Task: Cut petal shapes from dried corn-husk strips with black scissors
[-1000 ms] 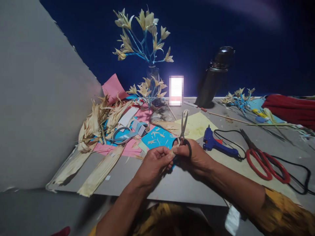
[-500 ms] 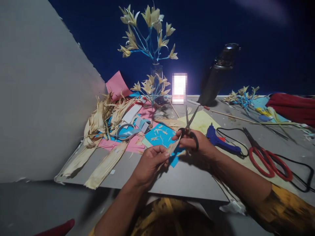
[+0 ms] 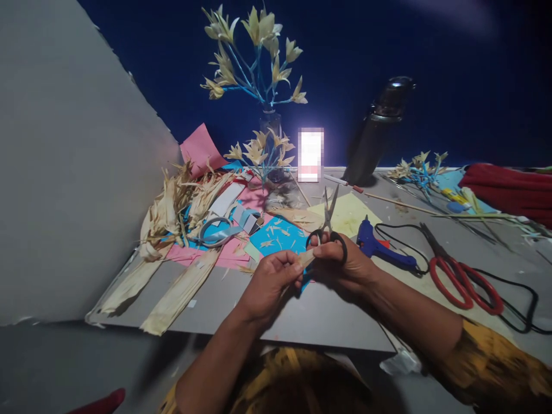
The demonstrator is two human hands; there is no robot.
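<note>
My left hand (image 3: 269,284) pinches a small pale corn husk piece (image 3: 307,259) between thumb and fingers. Close beside it, my right hand (image 3: 351,264) holds black-handled scissors (image 3: 329,214), blades pointing up and slightly apart, away from the husk. The right thumb and fingers also meet the husk's upper end. Both hands are over the table's front part, partly covering a blue paper sheet (image 3: 276,234) strewn with husk scraps. Long husk strips (image 3: 179,296) lie to the left, below a heap of dried husks (image 3: 170,210).
Right of my hands lie a blue glue gun (image 3: 383,247) and large red-handled scissors (image 3: 457,279). A glass vase (image 3: 271,123) of husk flowers, a blurred bright rectangle (image 3: 310,152) and a dark flask (image 3: 375,129) stand behind. A tape roll (image 3: 218,231) lies left.
My right thumb has come down onto the husk's upper end, and the scissors have turned so their blades look closer together. The whole view has shifted slightly.
</note>
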